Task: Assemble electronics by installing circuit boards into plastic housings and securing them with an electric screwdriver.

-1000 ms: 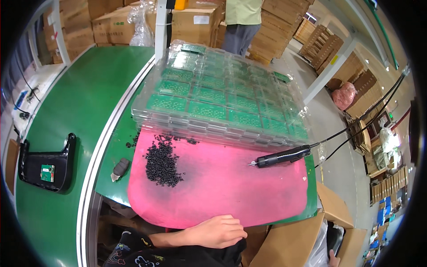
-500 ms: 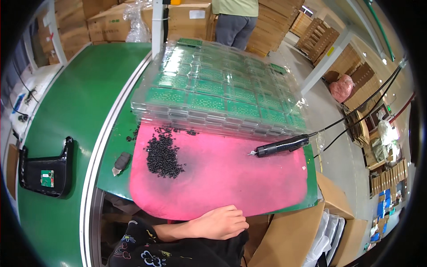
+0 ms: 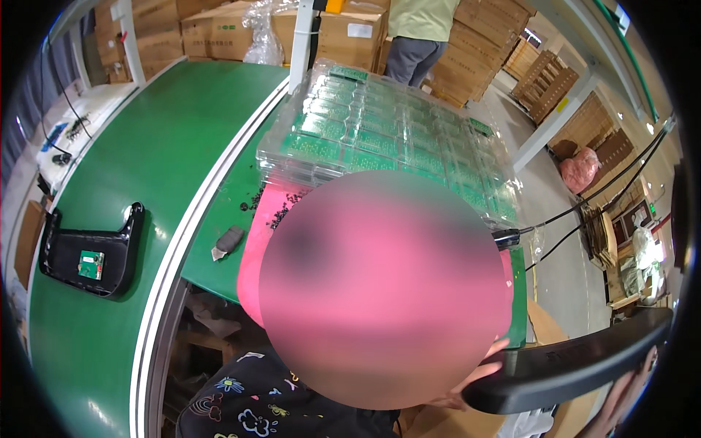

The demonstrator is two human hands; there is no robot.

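Observation:
A long, curved black plastic housing (image 3: 569,365) hangs at the lower right, past the mat's near right corner. My right hand (image 3: 626,394) grips it from beneath near its right end, partly hidden behind it. At the left end, the fingers of my left hand (image 3: 478,376) reach round the housing and seem to hold it. A large round blur covers the rest of that hand and most of the pink mat (image 3: 252,285). Small black screws (image 3: 281,212) show at the blur's upper left edge. Of the black electric screwdriver (image 3: 505,238), only the cable end is visible.
Clear plastic trays of green circuit boards (image 3: 394,131) are stacked behind the mat. On the green surface at left lies another black shell (image 3: 95,248) with a small circuit board (image 3: 91,265). A grey lump (image 3: 229,241) lies beside the mat. A person (image 3: 420,40) stands at the back.
My left hand has moved right from the mat's near edge to the housing. My right hand and the housing have come into view. The view has shifted, and a blur now covers the middle.

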